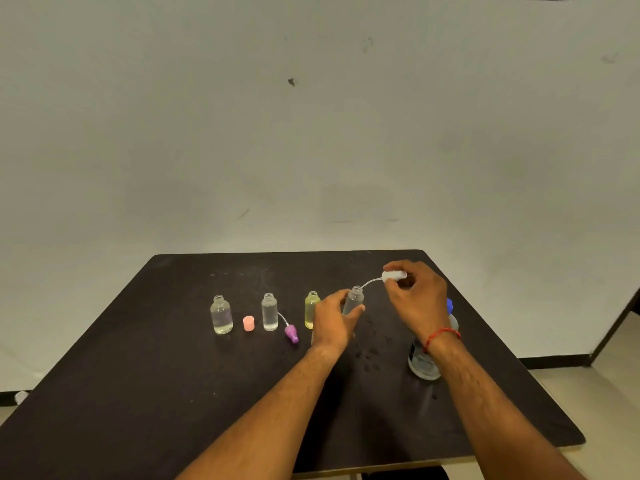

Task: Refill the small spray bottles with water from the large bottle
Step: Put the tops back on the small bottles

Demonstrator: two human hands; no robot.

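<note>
black table against a pale wall. far left: open clear bottle, upright, some clear liquid at the bottom. just right of it a pink cap stands on the table. next, a second open clear bottle, upright; beside its base lies a purple spray head with its white tube. yellow bottle, open, upright, partly hidden by the left hand. left hand's fingers and thumb curl round a small clear bottle, upright, neck open. right hand pinches a white spray head above and right of that neck; its thin dip tube curves down to the mouth. water drops on the table between the arms. large bottle, blue cap, stands behind the right wrist, largely covered by it; red thread on that wrist.
</note>
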